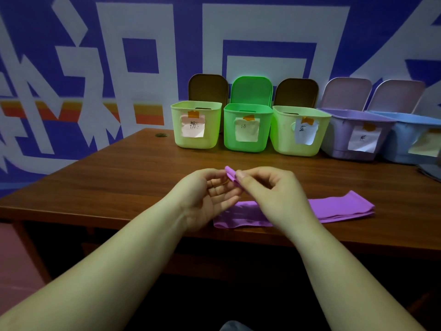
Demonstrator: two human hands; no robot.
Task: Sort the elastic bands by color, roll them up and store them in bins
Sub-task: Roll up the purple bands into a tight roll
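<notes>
purple elastic band: thin, smooth, flat strip on wooden table, near edge; one end lifted, folded over. band middle hidden behind right hand. left hand palm-up, right hand knuckles-up, both pinching folded end. labelled plastic bins behind; rightmost cut off.

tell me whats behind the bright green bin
Behind the bright green bin its matching green lid stands upright against the painted wall. The bin hides the lid's lower edge, so what it rests on cannot be seen.
</notes>
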